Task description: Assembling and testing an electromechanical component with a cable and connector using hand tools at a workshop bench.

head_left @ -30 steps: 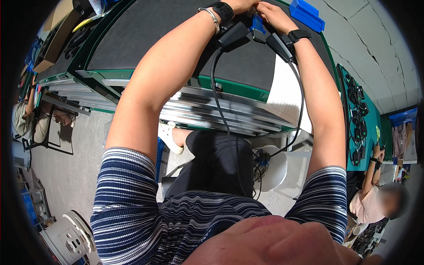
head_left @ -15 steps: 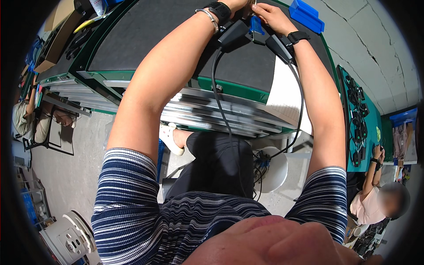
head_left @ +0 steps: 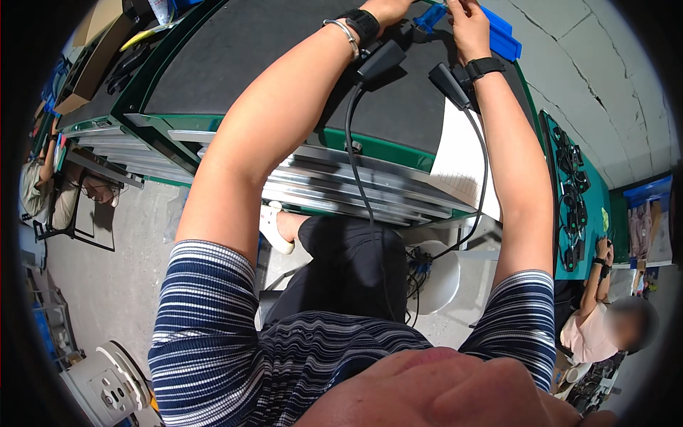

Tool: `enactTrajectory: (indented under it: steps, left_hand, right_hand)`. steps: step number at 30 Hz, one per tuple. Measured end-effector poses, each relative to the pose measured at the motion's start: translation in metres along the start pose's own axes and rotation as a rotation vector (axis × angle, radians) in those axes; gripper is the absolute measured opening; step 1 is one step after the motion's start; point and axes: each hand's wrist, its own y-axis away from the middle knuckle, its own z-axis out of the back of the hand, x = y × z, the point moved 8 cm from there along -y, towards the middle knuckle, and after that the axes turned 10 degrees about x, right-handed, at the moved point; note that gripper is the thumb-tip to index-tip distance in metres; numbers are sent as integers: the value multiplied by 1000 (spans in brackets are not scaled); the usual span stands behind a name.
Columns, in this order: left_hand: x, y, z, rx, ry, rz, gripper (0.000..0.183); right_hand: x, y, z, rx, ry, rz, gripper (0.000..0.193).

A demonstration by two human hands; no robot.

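At the far edge of the dark mat [head_left: 235, 64], my left hand [head_left: 388, 11] reaches forward, with its fingertips cut off by the top of the picture. My right hand [head_left: 470, 32] is beside it with fingers bent together, pinching something too small to make out at the picture's edge. Between the hands is a small blue piece [head_left: 429, 19] with a dark part beneath it; whether a hand holds it cannot be told. Both wrists wear black bands, each near a black cabled block: the left block [head_left: 383, 60] and the right block [head_left: 448, 84].
A blue bin [head_left: 501, 39] sits right of my right hand. Lined paper [head_left: 455, 153] lies at the mat's near right edge. Black cables run down past a white bucket [head_left: 437, 281]. A green table [head_left: 594, 206] with black devices stands right, where another person [head_left: 594, 331] works.
My hands have moved apart slightly, the right one going right and turning more upright. The blue piece has shifted up and right, and it now lies tilted.
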Motion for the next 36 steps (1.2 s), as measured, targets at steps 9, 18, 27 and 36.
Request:
enactTrajectory:
  steps: [9, 18, 27, 36]
  left_hand:
    - [-2, 9, -18, 277, 253, 132, 48]
    - [11, 5, -22, 236, 251, 139, 44]
    - [15, 7, -19, 277, 235, 165, 42]
    - [9, 0, -23, 294, 129, 120, 40]
  right_hand:
    - [-27, 9, -34, 419, 207, -272, 36]
    - [-20, 11, -49, 533, 65, -130, 32]
    - [-20, 16, -63, 710, 218, -57, 30]
    - [-15, 11, -42, 451, 413, -16, 39]
